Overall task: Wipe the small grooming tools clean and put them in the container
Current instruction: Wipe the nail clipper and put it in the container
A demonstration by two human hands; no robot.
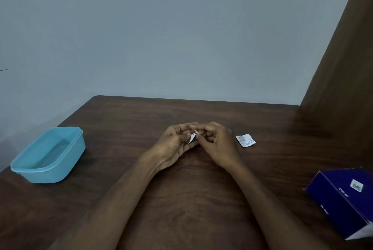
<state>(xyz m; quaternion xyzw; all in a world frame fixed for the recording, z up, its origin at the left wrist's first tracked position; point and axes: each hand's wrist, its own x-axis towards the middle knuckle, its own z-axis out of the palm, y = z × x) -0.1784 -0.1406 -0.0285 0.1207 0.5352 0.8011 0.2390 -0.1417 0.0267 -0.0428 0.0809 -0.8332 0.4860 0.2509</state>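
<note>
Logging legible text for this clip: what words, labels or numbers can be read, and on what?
Blue box, side: small white marks, seemingly "80" twice, upside down; uncertain.
Blue box, white sticker: too blurred to read.
White packet on the table: print too small to read.
Blue container: no text.

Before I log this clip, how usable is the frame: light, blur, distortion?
Head view: dim, even light with soft shadows and no glare. Wide-angle lens bends the table edge and stretches the blue box at the right border. The teal container is sharp enough. The small metal tool between the left hand and right hand is tiny and soft, its type unreadable.
</note>
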